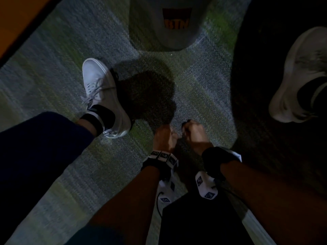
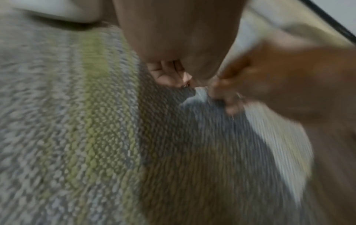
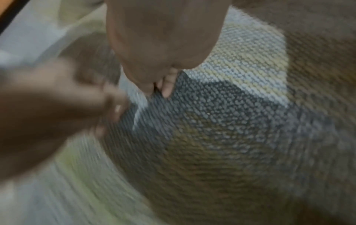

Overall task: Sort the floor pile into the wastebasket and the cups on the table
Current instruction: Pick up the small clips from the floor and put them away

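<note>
The grey wastebasket (image 1: 169,23) with an orange "BIN" label stands on the carpet straight ahead. Both hands hang low over the carpet, close together, in front of it. My left hand (image 1: 165,133) has its fingers (image 2: 169,73) curled into the palm, with a tiny shiny glint at the fingertips. My right hand (image 1: 190,128) is bunched like a fist, thumb and finger (image 3: 165,88) pressed together. A small dark bit shows at its tip; what it is cannot be told. No pile and no cups are in view.
The scene is dim and blurred. My white shoes stand on the grey-green carpet, one (image 1: 100,89) at the left and one (image 1: 300,76) at the far right. An orange-brown furniture edge (image 1: 17,20) crosses the top left corner.
</note>
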Available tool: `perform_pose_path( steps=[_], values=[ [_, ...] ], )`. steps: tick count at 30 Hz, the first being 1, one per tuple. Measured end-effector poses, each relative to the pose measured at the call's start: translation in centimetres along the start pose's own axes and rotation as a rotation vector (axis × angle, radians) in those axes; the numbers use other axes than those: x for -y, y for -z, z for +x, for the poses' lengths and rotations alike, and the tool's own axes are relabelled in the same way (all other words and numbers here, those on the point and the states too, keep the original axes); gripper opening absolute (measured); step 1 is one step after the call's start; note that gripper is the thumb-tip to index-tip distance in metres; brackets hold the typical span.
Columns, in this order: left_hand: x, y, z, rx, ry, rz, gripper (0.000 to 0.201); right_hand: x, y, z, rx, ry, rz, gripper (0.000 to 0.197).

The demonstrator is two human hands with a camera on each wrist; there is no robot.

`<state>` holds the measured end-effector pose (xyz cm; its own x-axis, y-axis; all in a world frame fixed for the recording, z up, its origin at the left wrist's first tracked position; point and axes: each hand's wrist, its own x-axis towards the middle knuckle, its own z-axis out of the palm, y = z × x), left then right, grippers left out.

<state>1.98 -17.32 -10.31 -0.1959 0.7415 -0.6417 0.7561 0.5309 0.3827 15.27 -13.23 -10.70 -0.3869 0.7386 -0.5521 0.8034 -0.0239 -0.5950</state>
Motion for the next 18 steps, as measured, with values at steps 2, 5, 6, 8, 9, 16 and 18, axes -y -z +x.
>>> perform_pose_path(
  steps=[2,5,6,8,9,16,18],
  values=[
    [-0.3,1.0,0.1,-0.051,0.024,0.010,0.013,0.0,1.5,0.1,-0.104,-0.159,0.183,0.017],
    [-2.8,3.6,0.4,-0.089,0.057,-0.032,0.023,-0.3,4.9,0.4,-0.149,-0.275,0.292,0.026],
    [-4.0,4.7,0.6,-0.100,0.054,-0.075,0.024,-0.3,6.3,0.5,-0.170,-0.243,0.277,0.026],
    [-6.4,7.3,1.0,-0.116,0.059,-0.188,0.026,0.2,9.7,0.6,-0.241,-0.191,0.288,0.023],
    [-7.9,8.7,1.1,-0.136,0.052,-0.229,0.026,1.0,11.6,0.6,-0.274,-0.162,0.282,0.020],
    [-20.6,20.6,-4.1,-0.398,-0.269,-0.388,0.017,9.5,27.4,-3.2,-0.547,0.065,0.215,0.013],
    [-24.0,24.6,-6.3,-0.470,-0.398,-0.391,0.009,12.5,32.1,-5.8,-0.647,0.148,0.227,0.009]
  ],
)
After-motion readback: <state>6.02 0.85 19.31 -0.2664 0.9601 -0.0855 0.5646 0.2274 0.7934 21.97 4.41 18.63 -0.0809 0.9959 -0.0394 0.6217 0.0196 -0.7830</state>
